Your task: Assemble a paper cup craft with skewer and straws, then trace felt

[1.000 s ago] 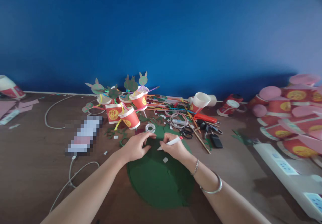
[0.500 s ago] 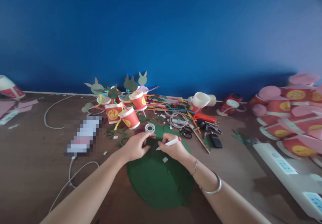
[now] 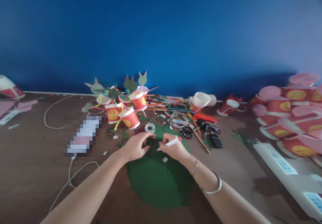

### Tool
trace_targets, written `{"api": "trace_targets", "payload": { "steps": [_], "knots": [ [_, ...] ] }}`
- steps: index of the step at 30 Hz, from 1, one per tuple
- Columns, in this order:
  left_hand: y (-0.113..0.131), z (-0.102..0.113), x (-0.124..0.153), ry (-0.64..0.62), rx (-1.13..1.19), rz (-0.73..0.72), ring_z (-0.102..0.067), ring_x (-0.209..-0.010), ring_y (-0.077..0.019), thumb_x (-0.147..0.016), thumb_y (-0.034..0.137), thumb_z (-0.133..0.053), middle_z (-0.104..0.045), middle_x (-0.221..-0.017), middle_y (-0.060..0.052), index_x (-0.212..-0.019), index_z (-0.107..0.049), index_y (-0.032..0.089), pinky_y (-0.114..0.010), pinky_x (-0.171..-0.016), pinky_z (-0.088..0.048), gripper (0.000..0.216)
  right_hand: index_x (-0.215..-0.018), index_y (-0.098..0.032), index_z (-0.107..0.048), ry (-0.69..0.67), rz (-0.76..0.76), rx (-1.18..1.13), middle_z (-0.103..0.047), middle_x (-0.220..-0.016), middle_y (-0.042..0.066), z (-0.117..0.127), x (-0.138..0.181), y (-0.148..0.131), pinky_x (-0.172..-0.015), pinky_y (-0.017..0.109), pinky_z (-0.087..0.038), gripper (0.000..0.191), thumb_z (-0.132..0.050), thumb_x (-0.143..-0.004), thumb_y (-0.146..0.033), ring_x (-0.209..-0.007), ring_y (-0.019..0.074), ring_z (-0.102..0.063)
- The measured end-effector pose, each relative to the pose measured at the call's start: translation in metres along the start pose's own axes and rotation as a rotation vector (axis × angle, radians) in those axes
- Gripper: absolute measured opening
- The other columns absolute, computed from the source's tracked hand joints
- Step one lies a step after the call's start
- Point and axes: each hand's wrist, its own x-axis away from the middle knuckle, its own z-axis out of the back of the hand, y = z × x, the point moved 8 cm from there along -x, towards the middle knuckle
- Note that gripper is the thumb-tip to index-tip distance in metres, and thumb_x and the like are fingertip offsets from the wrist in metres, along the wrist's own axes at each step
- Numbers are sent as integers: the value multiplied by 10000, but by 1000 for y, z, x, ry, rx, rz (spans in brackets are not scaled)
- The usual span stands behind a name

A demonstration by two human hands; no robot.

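A white marker with a red end (image 3: 171, 142) is pinched in my right hand (image 3: 177, 150), its tip down at a large dark green paper sheet (image 3: 156, 183). My left hand (image 3: 136, 146) lies at the sheet's left part, thumb and fingers apart, with nothing held. Just below the marker's tip rests a small white scrap (image 3: 165, 160) on the green. Beyond the left fingertips is a white roll of tape (image 3: 150, 128), and black-handled scissors (image 3: 186, 133) lie past the right hand. What the marker has drawn is too small to tell.
Behind my hands stand red paper cups (image 3: 129, 118) topped with green paper animal heads. A pixelated phone (image 3: 84, 135) with its cable lies left. Pipe cleaners (image 3: 166, 104), an orange cutter (image 3: 205, 117) and keys are strewn centre-right. A power strip (image 3: 279, 163) and more cups (image 3: 299, 145) sit right.
The marker and the right hand's fingertips have shifted very slightly on the green sheet. My left hand and the surrounding things look the same.
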Motion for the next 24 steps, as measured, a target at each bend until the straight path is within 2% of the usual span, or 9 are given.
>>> {"api": "trace_targets", "payload": {
  "steps": [7,14,24],
  "knots": [
    [0,0,0,2,4,-3,-539,-693,-147,-765,170,-568,-580,-820,1,-1174,-524,230,-258,-676,-425,416,-522,-206,-366,-8,-37,-19,-428,-487,-54,-1,1,1,-443,198,-276,264,-558,-686,-285,-475,88,-372],
    [0,0,0,7,4,-11,-541,-696,-149,-762,168,-568,-581,-824,-1,-1167,-528,228,-257,-673,-425,411,-514,-208,-334,25,6,11,-390,-486,-61,0,0,1,-447,197,-266,258,-537,-669,-247,-478,83,-353],
    [0,1,0,12,-3,-11,-538,-672,-142,-764,175,-563,-583,-811,1,-1163,-530,224,-251,-658,-428,404,-513,-205,-358,-2,-16,-46,-426,-471,-58,1,0,0,-442,192,-280,274,-563,-689,-243,-467,81,-369]
  ]
}}
